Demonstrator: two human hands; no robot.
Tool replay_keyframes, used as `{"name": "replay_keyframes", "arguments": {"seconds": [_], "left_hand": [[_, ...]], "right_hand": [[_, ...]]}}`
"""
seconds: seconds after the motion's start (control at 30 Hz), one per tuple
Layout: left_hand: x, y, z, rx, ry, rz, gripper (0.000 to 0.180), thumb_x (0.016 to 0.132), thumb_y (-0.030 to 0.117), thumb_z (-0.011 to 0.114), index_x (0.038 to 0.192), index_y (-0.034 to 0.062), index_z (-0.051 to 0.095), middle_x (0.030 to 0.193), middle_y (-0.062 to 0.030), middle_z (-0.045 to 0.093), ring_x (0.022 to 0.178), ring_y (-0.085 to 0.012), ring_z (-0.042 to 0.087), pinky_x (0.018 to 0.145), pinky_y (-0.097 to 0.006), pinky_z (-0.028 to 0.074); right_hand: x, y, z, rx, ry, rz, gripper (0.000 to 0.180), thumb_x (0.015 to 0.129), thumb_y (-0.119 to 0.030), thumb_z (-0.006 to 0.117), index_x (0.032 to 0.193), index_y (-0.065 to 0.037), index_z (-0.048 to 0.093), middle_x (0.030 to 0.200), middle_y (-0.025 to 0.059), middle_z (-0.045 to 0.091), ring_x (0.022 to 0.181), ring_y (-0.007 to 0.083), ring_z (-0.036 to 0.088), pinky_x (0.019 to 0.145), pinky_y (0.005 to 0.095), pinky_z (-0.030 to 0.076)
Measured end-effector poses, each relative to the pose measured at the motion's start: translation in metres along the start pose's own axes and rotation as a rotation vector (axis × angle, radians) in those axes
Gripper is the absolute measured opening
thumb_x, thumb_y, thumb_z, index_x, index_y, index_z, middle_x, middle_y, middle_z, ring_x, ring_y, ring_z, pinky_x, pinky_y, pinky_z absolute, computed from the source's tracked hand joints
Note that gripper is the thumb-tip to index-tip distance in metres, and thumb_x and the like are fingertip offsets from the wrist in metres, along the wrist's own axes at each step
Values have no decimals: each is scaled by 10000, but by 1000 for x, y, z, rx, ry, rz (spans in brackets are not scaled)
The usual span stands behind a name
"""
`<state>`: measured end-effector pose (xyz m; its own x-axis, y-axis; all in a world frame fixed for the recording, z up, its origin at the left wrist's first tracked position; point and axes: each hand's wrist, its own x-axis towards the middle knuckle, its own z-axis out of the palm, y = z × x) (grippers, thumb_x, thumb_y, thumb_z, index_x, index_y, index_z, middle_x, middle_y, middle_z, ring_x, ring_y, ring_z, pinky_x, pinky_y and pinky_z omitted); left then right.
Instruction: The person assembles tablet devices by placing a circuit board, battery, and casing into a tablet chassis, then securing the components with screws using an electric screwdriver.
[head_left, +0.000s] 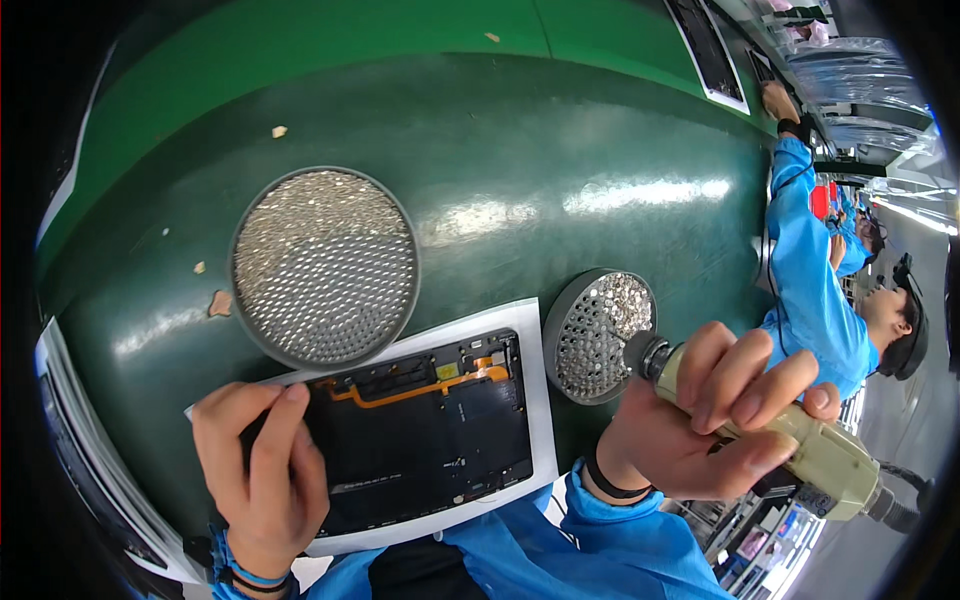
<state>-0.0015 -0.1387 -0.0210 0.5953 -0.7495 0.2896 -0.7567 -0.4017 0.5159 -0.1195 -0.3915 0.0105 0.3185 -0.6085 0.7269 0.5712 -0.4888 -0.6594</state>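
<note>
Screwdriver [828,458] | in right hand [690,430] (beige body) | panel [425,435] beside left hand [258,470]

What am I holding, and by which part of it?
Your right hand holds the beige power screwdriver by its body, behind the dark nose. Whether your left hand, beside the black panel, pinches anything can't be told.

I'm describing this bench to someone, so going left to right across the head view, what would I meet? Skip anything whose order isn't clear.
Stack of white-edged dark panels, larger round dish, smaller round dish, pale power screwdriver in the right hand.
</note>
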Motion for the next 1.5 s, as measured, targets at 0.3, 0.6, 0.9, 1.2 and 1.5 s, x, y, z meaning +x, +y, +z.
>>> {"name": "replay_keyframes", "arguments": {"seconds": [0.3,0.6,0.9,1.2,1.5], "left_hand": [[2,6,0,-16,-108,-132,407,819,-162,595,1203,-41,656,1176,-191,594,1054,-354,593,961,-446,476],[0,7,1,-6,-143,-137,371,839,-134,593,1194,-49,657,1186,-202,594,1071,-346,584,964,-447,466],[0,7,-2,0,-142,-119,324,862,-105,600,1178,-56,654,1191,-202,590,1075,-349,582,969,-452,457],[-2,1,-2,-9,-98,-102,381,769,-124,647,1138,-39,693,1151,-195,602,1008,-361,600,869,-465,495],[1,-4,1,-58,-84,-72,469,691,-87,755,1151,-6,717,1146,-182,630,972,-373,608,826,-474,502]], "right_hand": [[9,36,-10,-47,-154,24,588,1001,-536,681,1315,-89,463,909,-3,469,637,60,433,529,203,353],[6,41,-12,-76,-203,59,480,1048,-496,608,1320,-117,493,892,-2,466,650,71,435,526,217,331],[5,41,-6,-109,-191,59,436,1051,-467,617,1307,-146,468,885,-1,466,638,81,435,522,233,344],[5,39,-4,-86,-215,53,433,1046,-453,621,1310,-144,471,899,-1,480,642,75,443,532,238,353],[-14,9,24,174,-230,-5,669,951,-444,771,1287,-7,393,912,12,485,650,87,521,580,239,453]]}}
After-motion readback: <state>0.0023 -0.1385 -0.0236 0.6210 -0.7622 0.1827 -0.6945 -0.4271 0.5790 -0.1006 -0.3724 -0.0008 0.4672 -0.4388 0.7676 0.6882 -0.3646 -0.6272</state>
